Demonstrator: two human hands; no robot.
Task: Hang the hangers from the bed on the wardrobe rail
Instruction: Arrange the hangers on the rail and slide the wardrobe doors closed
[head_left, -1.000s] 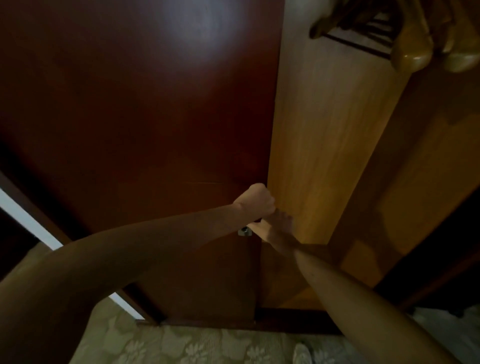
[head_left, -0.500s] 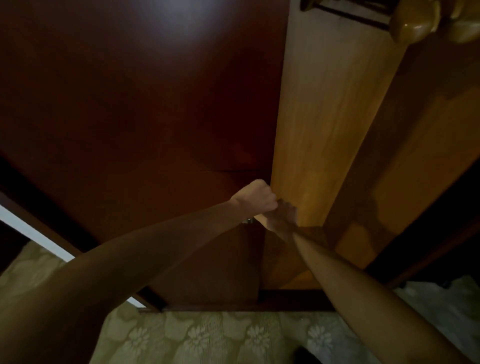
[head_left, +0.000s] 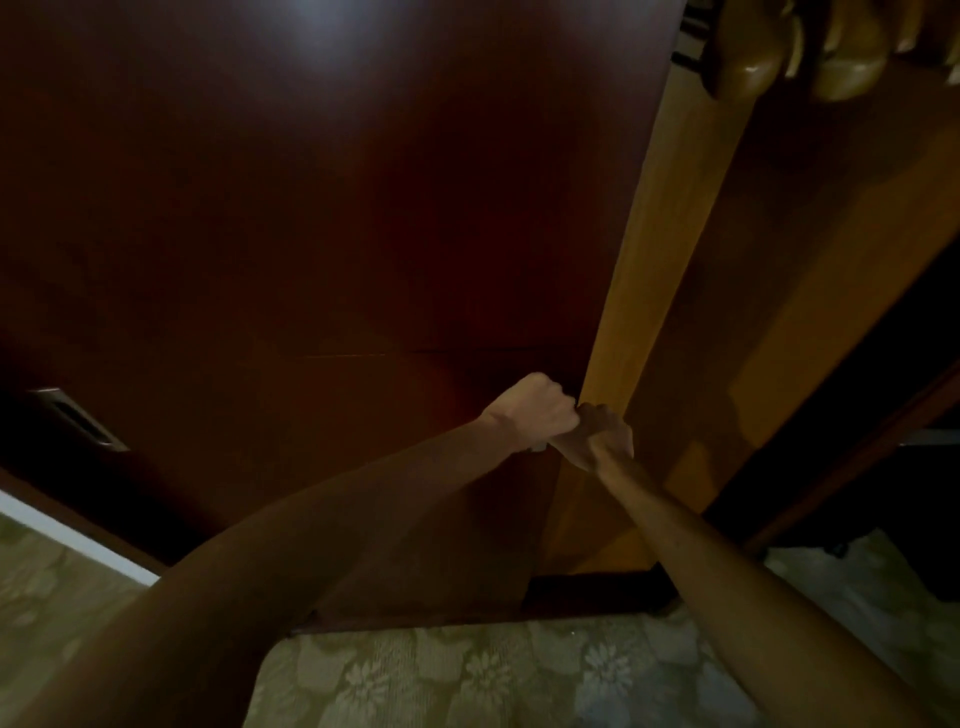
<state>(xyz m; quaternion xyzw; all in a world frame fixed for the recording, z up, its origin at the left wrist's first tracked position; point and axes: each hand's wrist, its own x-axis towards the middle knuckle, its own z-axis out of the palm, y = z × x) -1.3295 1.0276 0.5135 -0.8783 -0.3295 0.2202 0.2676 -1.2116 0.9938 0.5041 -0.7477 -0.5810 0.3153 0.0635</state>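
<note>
Down low, the left hand (head_left: 532, 413) and right hand (head_left: 597, 434) both curl tight on the dark wardrobe door (head_left: 337, 208) edge; wooden hangers (head_left: 748, 62) hang above. No writing shows.

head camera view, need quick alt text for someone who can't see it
Both hands, left hand and right hand, meet at the edge of a dark wardrobe door. Wooden hangers hang top right inside the lit opening, with floral carpet below.
</note>
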